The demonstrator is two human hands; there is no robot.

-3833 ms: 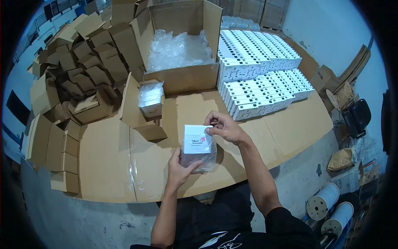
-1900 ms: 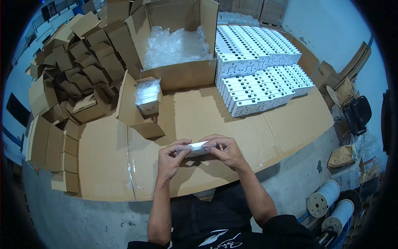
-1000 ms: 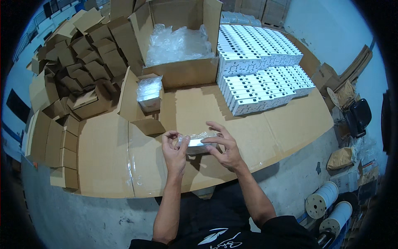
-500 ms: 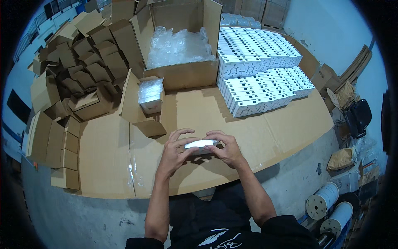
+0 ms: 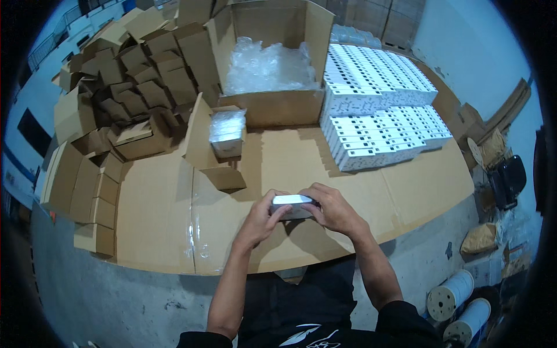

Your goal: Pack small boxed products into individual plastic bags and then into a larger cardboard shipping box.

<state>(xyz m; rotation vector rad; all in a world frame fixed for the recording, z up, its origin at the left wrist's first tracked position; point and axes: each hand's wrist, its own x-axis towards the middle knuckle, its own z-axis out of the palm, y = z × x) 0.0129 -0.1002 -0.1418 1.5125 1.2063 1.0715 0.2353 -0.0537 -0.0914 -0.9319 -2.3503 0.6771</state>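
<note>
Dude's kit from where I'm standing: black tee (image 5: 365, 339), short sleeves (image 5: 406, 322) ending around the elbows, white leaf-looking print (image 5: 300, 334) with squiggly linework beside it, dark bottoms (image 5: 296, 296). Left hand (image 5: 262, 219) and right hand (image 5: 336, 210) are bare.

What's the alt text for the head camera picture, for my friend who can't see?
A person's left hand and right hand hold a small white box over a brown cardboard surface. Behind are a small carton holding plastic-wrapped packages, a big carton of clear plastic and rows of white boxes; more brown cartons crowd the left.
</note>
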